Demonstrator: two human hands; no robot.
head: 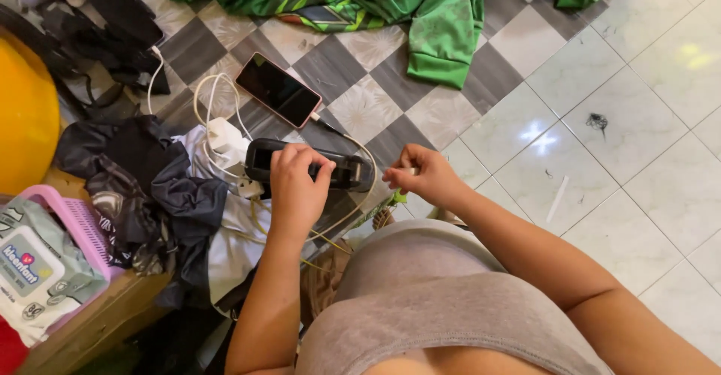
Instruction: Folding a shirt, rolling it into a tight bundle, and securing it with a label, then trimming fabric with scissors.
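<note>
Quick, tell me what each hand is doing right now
Left hand: closed on the black power strip.
Right hand: pinching a small pale item; cannot tell what.

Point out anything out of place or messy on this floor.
Green clothing lies crumpled on the checkered floor, and white cables tangle beside the phone. A dark smudge marks the pale tiles.

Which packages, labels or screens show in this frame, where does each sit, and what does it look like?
Soft wet-wipes pack: far left, lying in the pink plastic basket; pale grey-green wrapper with a white and blue label patch.
Pink-cased smartphone: on the grey-and-white checked floor mat, above the left hand; flat rectangle, screen dark, cable plugged in.
No signs visible.
</note>
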